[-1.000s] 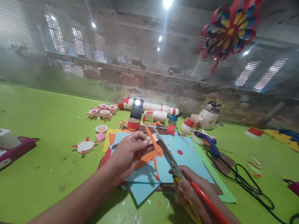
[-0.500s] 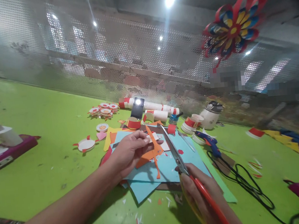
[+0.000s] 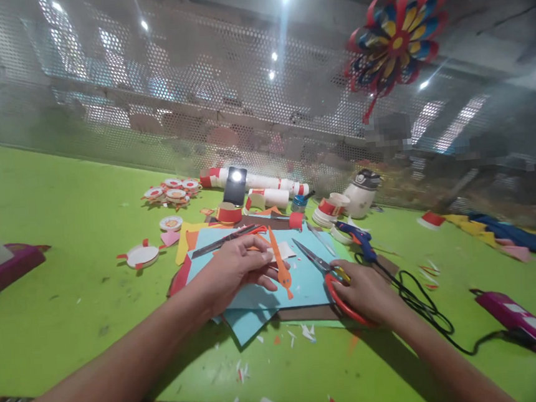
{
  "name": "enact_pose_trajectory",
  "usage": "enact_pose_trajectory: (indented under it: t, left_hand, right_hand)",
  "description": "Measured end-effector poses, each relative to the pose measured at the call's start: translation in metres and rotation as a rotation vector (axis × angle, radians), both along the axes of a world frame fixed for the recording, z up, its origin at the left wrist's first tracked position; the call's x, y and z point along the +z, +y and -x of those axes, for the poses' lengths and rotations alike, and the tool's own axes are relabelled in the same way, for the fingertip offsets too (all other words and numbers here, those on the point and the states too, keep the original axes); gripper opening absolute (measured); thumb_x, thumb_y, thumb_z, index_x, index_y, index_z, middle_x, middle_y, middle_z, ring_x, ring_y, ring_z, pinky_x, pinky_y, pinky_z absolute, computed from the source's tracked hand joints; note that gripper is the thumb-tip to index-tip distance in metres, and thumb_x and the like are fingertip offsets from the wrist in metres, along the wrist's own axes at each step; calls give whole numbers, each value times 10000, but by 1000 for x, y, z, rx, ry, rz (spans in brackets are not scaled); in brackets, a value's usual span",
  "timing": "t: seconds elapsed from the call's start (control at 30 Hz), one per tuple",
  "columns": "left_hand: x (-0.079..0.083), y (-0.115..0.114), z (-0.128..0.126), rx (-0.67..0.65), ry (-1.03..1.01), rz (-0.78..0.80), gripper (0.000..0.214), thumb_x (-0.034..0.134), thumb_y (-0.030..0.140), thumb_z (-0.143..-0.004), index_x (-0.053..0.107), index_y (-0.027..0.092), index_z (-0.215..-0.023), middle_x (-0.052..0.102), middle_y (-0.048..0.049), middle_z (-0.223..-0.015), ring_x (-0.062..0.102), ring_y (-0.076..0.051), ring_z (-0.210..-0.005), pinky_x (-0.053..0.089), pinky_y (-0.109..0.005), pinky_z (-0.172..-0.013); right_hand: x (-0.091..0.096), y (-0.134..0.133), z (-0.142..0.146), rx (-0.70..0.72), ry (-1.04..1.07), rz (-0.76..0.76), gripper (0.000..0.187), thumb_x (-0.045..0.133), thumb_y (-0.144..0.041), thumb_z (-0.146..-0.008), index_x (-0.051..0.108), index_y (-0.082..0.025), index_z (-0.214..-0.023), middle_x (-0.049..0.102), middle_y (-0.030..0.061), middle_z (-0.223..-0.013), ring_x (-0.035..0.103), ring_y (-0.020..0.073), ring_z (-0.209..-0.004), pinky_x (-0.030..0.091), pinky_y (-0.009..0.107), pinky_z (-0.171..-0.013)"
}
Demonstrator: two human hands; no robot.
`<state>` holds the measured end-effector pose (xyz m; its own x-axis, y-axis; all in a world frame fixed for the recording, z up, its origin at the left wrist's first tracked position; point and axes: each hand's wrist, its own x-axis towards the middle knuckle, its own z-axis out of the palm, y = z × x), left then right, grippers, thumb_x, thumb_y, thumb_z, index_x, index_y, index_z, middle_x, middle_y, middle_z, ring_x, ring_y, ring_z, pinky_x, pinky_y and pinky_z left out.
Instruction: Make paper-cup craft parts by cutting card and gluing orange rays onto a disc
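My left hand point(image 3: 241, 269) pinches a narrow orange paper cutout point(image 3: 282, 271) with a rounded, eyed end pointing down. A small white paper piece point(image 3: 284, 251) is just behind the cutout; whether my fingers touch it I cannot tell. My right hand point(image 3: 362, 286) is closed on the handles of red-and-yellow scissors point(image 3: 320, 262), whose blades point up and left, low over the stacked sheets. Below both hands are light blue paper sheets point(image 3: 257, 296). A second dark-bladed tool with a red handle point(image 3: 227, 241) lies behind my left hand.
A blue glue gun point(image 3: 360, 241) with a black cord lies right of the sheets. Paper cups point(image 3: 329, 208), a white jug point(image 3: 362, 196), a phone point(image 3: 235, 188) and paper rolls point(image 3: 266, 182) stand behind. Power strips point(image 3: 525, 322) sit at both sides. Scraps litter the front.
My right hand has moved away to the right and lowered the scissors toward the sheets. The long orange strip hanging below the cutout no longer shows. The view has shifted.
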<state>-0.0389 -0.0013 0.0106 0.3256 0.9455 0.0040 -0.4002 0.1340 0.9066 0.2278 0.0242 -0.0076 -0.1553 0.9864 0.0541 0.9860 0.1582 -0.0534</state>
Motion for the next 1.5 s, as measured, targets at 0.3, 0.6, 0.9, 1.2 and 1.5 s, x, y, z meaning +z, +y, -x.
enact_pose_trajectory:
  t: [0.3, 0.6, 0.9, 1.2, 1.5]
  left_hand:
    - [-3, 6, 3, 134, -28, 122, 119, 769, 170, -681, 667, 123, -721, 662, -42, -712, 619, -105, -667, 470, -187, -589]
    - [-6, 1, -4, 168, -107, 109, 127, 782, 229, -674, 730, 135, -741, 634, -15, -695, 534, -79, -626, 417, -188, -600]
    - [-9, -8, -20, 124, -199, 22, 107, 748, 214, -708, 742, 120, -758, 647, -35, -729, 533, -95, -668, 405, -212, -646]
    - [-15, -3, -13, -41, 155, 14, 185, 769, 235, -650, 745, 150, -812, 692, -52, -738, 584, -133, -647, 423, -264, -651]
    - [50, -18, 101, 224, 1007, -349, 345, 571, 457, -792, 723, 192, -950, 736, -78, -950, 647, -216, -865, 488, -331, -781]
  right_hand:
    - [22, -9, 14, 134, 180, -82, 332, 514, -330, -877, 651, -156, -1125, 668, 134, -1008, 617, 259, -903, 464, 352, -754]
    - [20, -30, 100, 223, 1286, 84, 276, 652, -424, -787, 651, -151, -823, 568, -6, -677, 509, 127, -603, 452, 246, -544]
    - [20, -32, 115, 107, 1422, -64, 257, 701, -388, -759, 589, -172, -677, 511, -48, -547, 473, 116, -547, 388, 239, -523]
    - [25, -2, 85, 41, 1662, -36, 270, 827, -335, -619, 702, -127, -738, 678, 32, -642, 576, 116, -542, 441, 235, -485]
    - [24, 15, 54, -13, 1666, 53, 339, 877, -346, -526, 681, -114, -675, 645, 17, -563, 557, 89, -471, 409, 185, -404]
